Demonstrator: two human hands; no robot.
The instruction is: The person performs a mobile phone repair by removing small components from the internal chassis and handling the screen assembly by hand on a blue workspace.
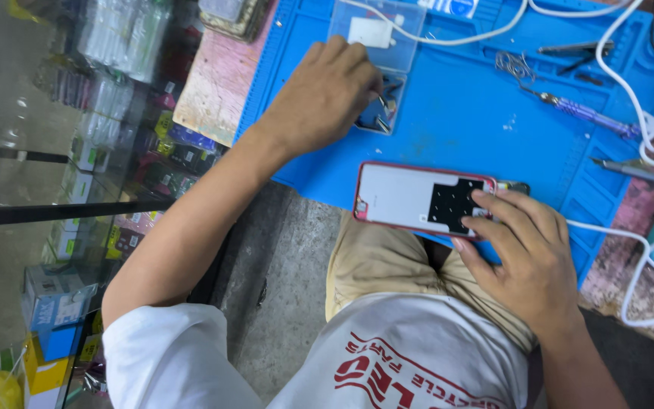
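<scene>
My left hand (319, 95) reaches into a compartment of a clear plastic parts box (376, 34) at the far side of the blue work mat (463, 113). Its fingers are curled over small metal pieces (381, 113). The fingertips are hidden, so whether they grip anything does not show. My right hand (527, 257) holds a phone with a pink-red frame (421, 198) at the mat's near edge, above my lap. The phone's back is off, showing a white plate and a black patch. My fingers lie on its right end.
White cables (622, 76) loop over the mat's right side. A purple-handled screwdriver (592, 117), tweezers (573, 49) and a metal tool (637, 170) lie there too. A glass display case (77, 189) with boxed goods stands on the left.
</scene>
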